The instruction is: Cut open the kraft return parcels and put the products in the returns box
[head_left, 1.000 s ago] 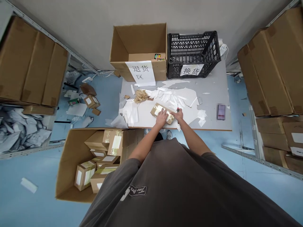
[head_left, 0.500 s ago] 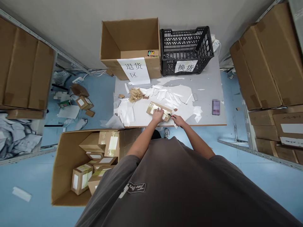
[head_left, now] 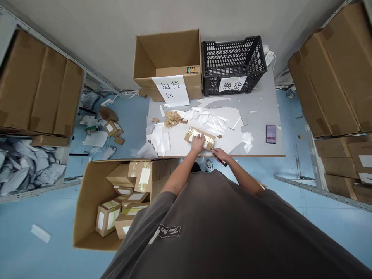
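A small taped cardboard box (head_left: 208,139) lies slightly slanted near the front edge of the table (head_left: 260,150). Across its top presses my left hand (head_left: 198,143), fingers bent over the box and holding it down. My right hand (head_left: 222,154) is closed around a red-and-black utility knife (head_left: 224,163). The knife's front end is at the box's lower right corner; whether the blade touches the cardboard I cannot tell. Clear and yellowish tape and a white label, partly under my left hand, cover the box top.
Behind stand a large open carton (head_left: 168,87) with a paper sign and a black plastic crate (head_left: 235,73). White paper scraps (head_left: 209,118) and crumpled brown paper (head_left: 172,118) litter the table. A phone (head_left: 271,133) lies right. A big carton (head_left: 84,217) of parcels stands left.
My right hand has turned and drawn slightly toward me, so the knife's red-and-black handle now shows. My left hand stays on the box. The whole view has shifted a little.
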Tool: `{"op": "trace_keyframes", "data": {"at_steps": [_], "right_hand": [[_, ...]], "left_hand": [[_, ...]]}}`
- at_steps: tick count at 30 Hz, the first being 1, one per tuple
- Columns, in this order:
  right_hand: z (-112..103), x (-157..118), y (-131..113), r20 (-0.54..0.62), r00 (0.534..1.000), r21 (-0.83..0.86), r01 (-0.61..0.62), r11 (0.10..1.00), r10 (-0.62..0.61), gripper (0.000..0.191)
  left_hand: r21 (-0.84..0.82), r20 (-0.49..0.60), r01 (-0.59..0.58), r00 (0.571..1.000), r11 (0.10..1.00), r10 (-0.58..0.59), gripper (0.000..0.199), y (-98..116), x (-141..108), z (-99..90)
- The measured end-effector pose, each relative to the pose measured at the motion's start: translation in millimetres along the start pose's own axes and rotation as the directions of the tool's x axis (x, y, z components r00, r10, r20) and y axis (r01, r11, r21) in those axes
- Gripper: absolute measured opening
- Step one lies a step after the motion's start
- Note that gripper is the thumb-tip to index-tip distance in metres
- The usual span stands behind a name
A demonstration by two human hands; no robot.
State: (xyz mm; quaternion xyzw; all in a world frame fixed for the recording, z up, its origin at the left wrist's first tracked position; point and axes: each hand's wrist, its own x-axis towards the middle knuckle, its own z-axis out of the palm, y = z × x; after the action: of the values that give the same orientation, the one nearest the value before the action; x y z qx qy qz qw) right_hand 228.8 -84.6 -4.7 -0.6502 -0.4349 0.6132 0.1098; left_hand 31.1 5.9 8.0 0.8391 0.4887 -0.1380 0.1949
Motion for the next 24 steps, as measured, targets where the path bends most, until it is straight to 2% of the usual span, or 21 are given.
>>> {"op": "trace_keyframes", "data": {"at_steps": [3, 6, 8, 11, 13, 16, 20, 24], "right_hand": [[-12.0, -11.9, 12.1, 0.044, 0.999, -0.001, -0.032, 0.999, 0.032, 0.031], [-28.9, -21.3, 22.5, -0.038, 0.998, 0.045, -0.054, 0.998, 0.055, 0.026], [-35.6, -24.1, 25.3, -0.077, 0.997, 0.055, -0.029, 0.998, 0.033, 0.028], [-37.0, -21.8, 22.4, -0.11, 0.994, 0.006, -0.01, 1.0, 0.011, 0.037], [-35.8, -17.2, 17.8, -0.134, 0.991, -0.07, -0.028, 0.997, 0.018, 0.044], [-36.5, -8.8, 11.9, -0.17, 0.985, -0.251, -0.016, 0.968, -0.028, 0.044], [-41.4, 1.7, 8.1, -0.178, 0.975, -0.469, 0.035, 0.882, -0.134, 0.034], [-40.5, 12.2, 2.1, -0.182, 0.963, -0.625, 0.042, 0.779, -0.198, 0.033]], "left_hand": [[-0.06, 0.003, 0.048, 0.999, 0.997, -0.048, 0.081, 0.2, -0.9, -3.9], [-0.11, -0.044, 0.089, 0.995, 0.99, -0.094, 0.068, -4.9, 4.1, -4.5], [-0.114, -0.064, 0.068, 0.995, 0.991, -0.075, 0.071, -11.2, 10.9, -2.2], [-0.14, -0.01, 0.049, 0.999, 0.989, -0.051, 0.079, -21.5, 23.4, 2.2], [-0.139, -0.01, 0.047, 0.999, 0.989, -0.049, 0.075, -25.5, 30.1, 4.8], [-0.113, -0.105, 0.019, 0.994, 0.993, -0.031, 0.063, -24.0, 31.8, 11.6], [-0.16, -0.213, 0.002, 0.976, 0.987, -0.037, 0.062, -14.4, 20.2, 30.0], [-0.245, -0.264, 0.025, 0.96, 0.969, -0.092, 0.06, -8.5, 13.8, 47.6]]}}
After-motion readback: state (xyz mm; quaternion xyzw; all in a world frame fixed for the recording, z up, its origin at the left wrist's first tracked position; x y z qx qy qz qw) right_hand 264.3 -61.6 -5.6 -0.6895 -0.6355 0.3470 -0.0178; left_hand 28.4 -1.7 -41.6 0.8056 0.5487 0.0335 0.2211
